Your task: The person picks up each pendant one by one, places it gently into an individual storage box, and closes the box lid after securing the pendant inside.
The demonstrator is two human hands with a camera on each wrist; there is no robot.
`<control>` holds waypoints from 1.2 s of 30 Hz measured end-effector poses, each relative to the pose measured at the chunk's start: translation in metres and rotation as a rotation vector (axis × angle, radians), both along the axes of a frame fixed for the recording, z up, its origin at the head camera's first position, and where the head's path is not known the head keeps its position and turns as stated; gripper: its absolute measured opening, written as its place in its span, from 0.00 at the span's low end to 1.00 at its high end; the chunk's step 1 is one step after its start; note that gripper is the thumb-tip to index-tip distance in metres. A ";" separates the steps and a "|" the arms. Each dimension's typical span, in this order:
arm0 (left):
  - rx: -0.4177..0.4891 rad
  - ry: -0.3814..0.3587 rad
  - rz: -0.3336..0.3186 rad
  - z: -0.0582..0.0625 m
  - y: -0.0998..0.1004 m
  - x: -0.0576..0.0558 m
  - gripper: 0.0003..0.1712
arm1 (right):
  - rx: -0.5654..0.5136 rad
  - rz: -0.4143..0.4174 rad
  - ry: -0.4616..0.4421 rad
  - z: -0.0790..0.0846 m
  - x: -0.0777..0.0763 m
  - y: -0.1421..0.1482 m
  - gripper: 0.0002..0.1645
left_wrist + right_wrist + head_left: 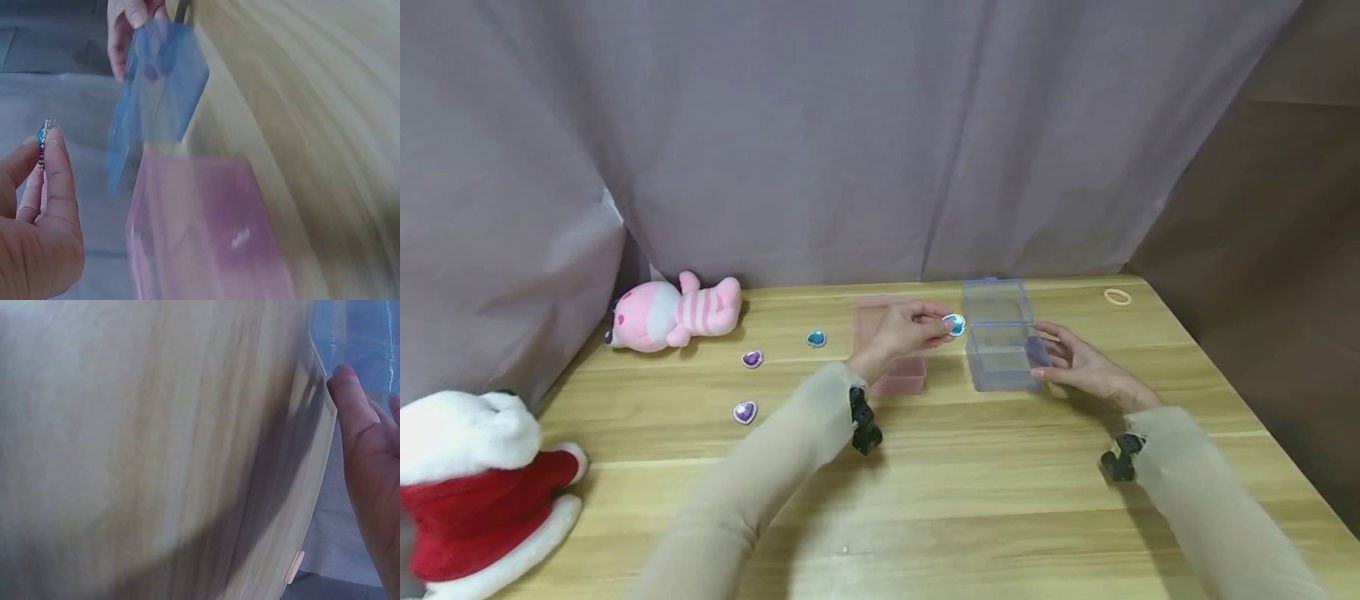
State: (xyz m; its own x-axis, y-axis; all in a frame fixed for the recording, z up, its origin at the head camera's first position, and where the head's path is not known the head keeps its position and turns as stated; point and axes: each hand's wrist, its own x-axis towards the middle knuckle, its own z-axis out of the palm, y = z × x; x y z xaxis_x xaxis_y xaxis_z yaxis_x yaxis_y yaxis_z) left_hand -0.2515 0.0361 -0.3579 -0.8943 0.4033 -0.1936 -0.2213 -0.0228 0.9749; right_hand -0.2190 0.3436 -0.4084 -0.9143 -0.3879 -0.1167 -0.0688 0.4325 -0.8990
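My left hand (901, 333) pinches a blue heart-shaped gem (954, 324) with a beaded silver rim between thumb and fingers. In the left wrist view the same gem (42, 144) is seen edge-on. Below that hand stands a pink see-through box (901, 377), lid raised, partly hidden by the hand and wrist. Just right of the gem is a bluish clear plastic box (1009, 379) with its lid (997, 301) up. My right hand (1078, 364) holds this box at its right side, thumb near the front and fingers farther back.
Another blue gem (816, 338) and two purple gems, one farther back (752, 358) and one nearer (745, 412), lie on the table left of the boxes. A pink plush toy (673, 315) lies back left, a red-and-white plush (482, 500) front left. A pale ring (1117, 297) lies back right.
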 end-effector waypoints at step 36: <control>-0.313 0.155 -0.070 -0.016 0.109 0.004 0.12 | -0.034 0.008 -0.018 -0.002 -0.001 -0.001 0.48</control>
State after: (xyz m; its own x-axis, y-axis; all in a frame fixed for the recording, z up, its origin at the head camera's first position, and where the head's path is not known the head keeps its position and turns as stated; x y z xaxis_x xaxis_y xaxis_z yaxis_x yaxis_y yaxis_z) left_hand -0.2479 0.1451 -0.3739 -0.8950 0.4072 -0.1819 -0.0607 0.2928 0.9543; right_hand -0.2203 0.3423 -0.4106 -0.9090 -0.3993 -0.1199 -0.0559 0.4016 -0.9141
